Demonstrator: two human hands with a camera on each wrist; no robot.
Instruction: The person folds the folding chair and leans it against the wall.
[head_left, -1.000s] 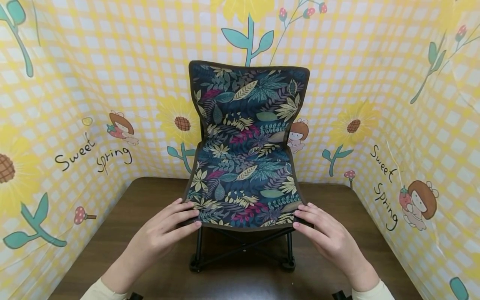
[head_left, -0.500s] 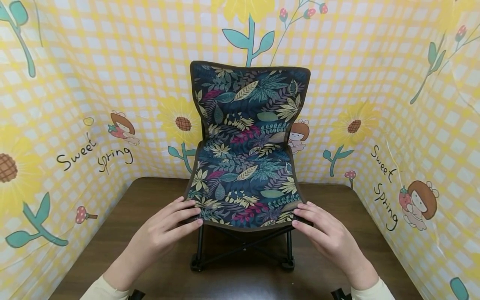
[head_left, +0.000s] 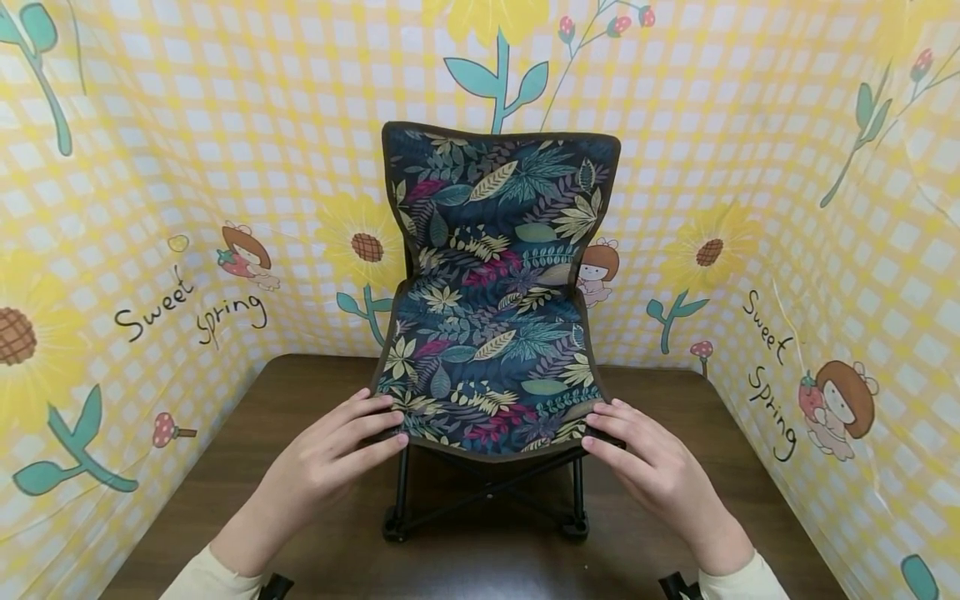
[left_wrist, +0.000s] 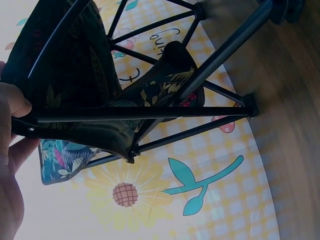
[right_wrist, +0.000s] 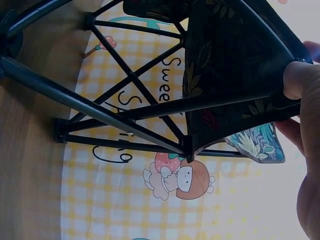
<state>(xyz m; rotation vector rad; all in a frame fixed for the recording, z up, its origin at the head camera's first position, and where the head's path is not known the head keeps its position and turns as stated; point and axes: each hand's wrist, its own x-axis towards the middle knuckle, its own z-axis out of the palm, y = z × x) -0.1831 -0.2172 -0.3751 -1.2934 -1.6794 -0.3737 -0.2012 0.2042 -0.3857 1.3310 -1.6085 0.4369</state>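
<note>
A small folding chair (head_left: 487, 367) with dark leaf-printed fabric and a brown edge stands unfolded, its backrest at the far side. My left hand (head_left: 318, 471) grips the seat's front left corner, fingers over the fabric. At the front right corner, my right hand (head_left: 660, 467) holds on the same way. From below, the left thumb (left_wrist: 20, 100) presses against the corner of the black frame (left_wrist: 140, 114). In the right wrist view, the right thumb (right_wrist: 295, 80) lies at the end of a black tube (right_wrist: 210, 102). Crossed legs show under the seat, whose front edge sags slightly between the hands.
The chair's feet (head_left: 395, 527) rest on a dark brown wooden table (head_left: 285, 400) with rounded back corners. A yellow checked cloth (head_left: 675, 108) with sunflowers and "Sweet Spring" lettering hangs behind and along both sides.
Both hands have moved slightly inward, toward each other, keeping their grip on the seat corners. The chair's front feet now stand a little closer together.
</note>
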